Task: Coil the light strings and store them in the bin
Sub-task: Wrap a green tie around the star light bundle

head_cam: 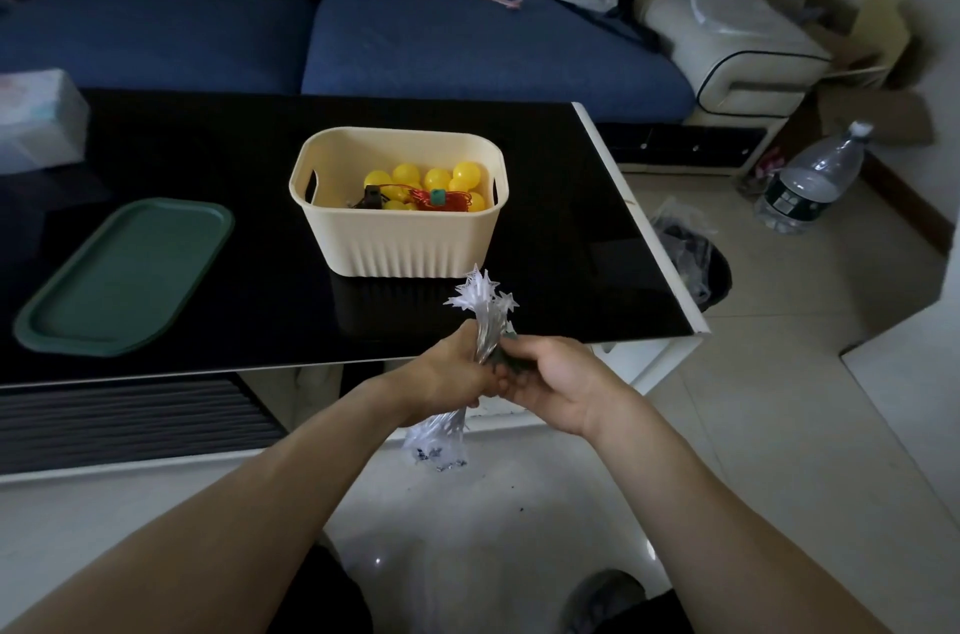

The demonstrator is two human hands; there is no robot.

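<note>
A bundled light string with clear wire and white star-shaped bulbs (483, 298) is held in front of the table's near edge. My left hand (457, 373) grips the bundle around its middle; stars stick out above and wire loops hang below. My right hand (550, 376) holds a small dark box at the bundle's side, touching my left hand. The cream ribbed bin (400, 238) stands on the black table just beyond the hands. Inside it lies a string of yellow ball lights (423, 179) with red wire and a dark box.
A green tray (124, 277) lies on the black glass table (208, 150) at the left, a white tissue pack (36, 119) at the far left. A blue sofa sits behind. A large water bottle (815, 179) and a black bag are on the tiled floor at the right.
</note>
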